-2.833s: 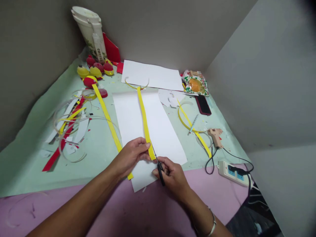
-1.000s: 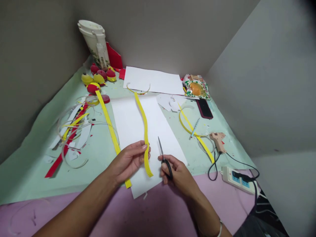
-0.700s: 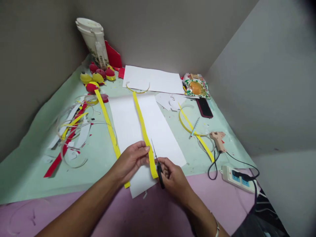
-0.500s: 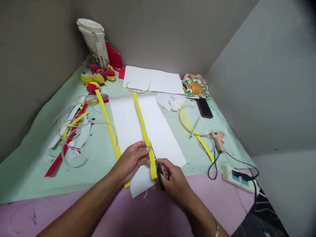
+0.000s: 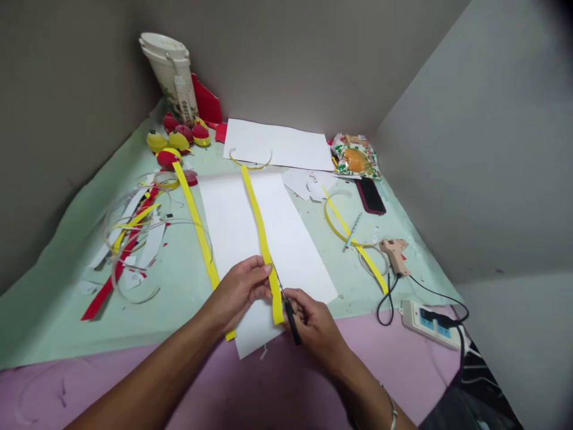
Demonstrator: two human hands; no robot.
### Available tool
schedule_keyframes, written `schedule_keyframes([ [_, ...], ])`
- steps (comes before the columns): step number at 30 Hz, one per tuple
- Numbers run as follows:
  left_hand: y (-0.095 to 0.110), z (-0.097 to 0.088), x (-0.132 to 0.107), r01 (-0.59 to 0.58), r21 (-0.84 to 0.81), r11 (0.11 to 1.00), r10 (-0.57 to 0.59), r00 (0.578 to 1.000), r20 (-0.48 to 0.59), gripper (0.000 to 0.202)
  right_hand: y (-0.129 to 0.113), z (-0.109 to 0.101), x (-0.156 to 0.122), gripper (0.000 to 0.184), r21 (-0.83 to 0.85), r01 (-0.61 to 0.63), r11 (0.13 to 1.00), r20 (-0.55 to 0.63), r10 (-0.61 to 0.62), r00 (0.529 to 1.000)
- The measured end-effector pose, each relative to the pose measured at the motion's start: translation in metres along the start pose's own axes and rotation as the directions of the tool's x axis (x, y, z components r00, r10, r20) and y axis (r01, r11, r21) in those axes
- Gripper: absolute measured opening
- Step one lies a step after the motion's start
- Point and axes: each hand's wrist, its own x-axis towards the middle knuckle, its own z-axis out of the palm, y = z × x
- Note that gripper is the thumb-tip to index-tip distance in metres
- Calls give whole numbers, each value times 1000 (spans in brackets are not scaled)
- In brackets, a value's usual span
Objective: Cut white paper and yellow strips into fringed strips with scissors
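Head view: our left hand [image 5: 248, 283] pinches a yellow strip [image 5: 259, 221] over the nearer white sheet [image 5: 295, 245]; our right hand [image 5: 316, 319] curls closed around black-handled scissors [image 5: 292, 319], blades along the strip's right edge.

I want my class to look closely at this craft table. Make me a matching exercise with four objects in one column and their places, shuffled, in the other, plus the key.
Column one
1. scissors
2. phone
3. glue gun
4. bucket

Column two
A. on the right, just beyond the power strip
B. at the back left, behind the red and yellow balls
C. held in the right hand
D. lying in front of the patterned packet

Right pairs: 1-C, 2-D, 3-A, 4-B.
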Motion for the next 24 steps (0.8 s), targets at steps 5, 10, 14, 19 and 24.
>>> schedule_keyframes([
  [5, -1, -1, 1, 3, -2, 1000, -3, 1000, 4, 13, 2, 0, 0, 27, -6, 11, 1000, -1, -11, 1000],
  [10, -1, 0, 0, 8, -2, 1000, -8, 1000, -6, 12, 5, 1, 0, 27, -35, 17, 999, -17, -18, 1000],
  [14, 1, 2, -1, 0, -5, 1000, 0, 1000, -23, 13, 7, 3, 0, 25, 8, -6, 1000, -10, 6, 1000],
  [19, 1, 3, -1, -9, -21, 1000, 8, 999, -46, 16, 4, 6, -1, 24, 113, -36, 993, 2, 36, 999],
  [24, 1, 4, -2, -3, -8, 1000, 3, 999, -49, 19, 3, 7, 0, 22, 115, -36, 993, 3, 36, 999],
])
